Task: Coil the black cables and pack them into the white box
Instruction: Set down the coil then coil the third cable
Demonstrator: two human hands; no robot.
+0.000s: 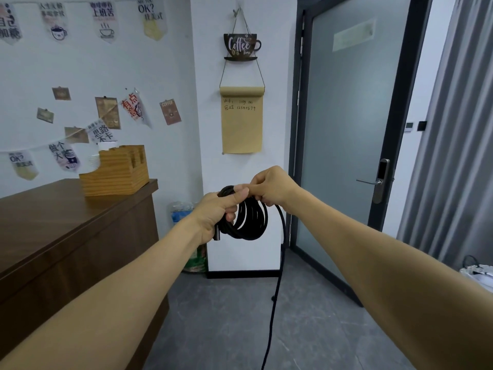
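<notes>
Head view: both hands on a black cable coil, mid-air

Head cam looks fwd across a room w/ both arms stretched out. Left hand (213, 217) grips the black cable coil (249, 221) at its upper left: fingers curled round the bundled loops, thumb pressed over the top. A grey plug end (217, 232) sticks out below the left palm. Right hand (272, 186) meets the coil's top from the other side, its fingers curled & pinching the cable right next to the left thumb (the two hands touch there).

Coil hangs in the air betw. the hands, several loops stacked, well above the floor (306, 329). A loose strand (278, 276) drops from under the right hand, runs down in front of the white pillar (240, 166) and on to the floor at the bottom edge.

Left: dark wooden worktop (66, 222) carrying a light wooden holder (114, 172) w/ paper cups (93, 161) beside it. Wall behind has paper flags & cards. Pillar bears a "Coffee" sign (241, 45) and a brown paper scroll (242, 121) w/ handwriting. Right: frosted glass door (346, 129) w/ lever handle, grey curtain (458, 129). A white container (480, 273) shows at the far right edge, only partly in view; can't tell what it is.
</notes>
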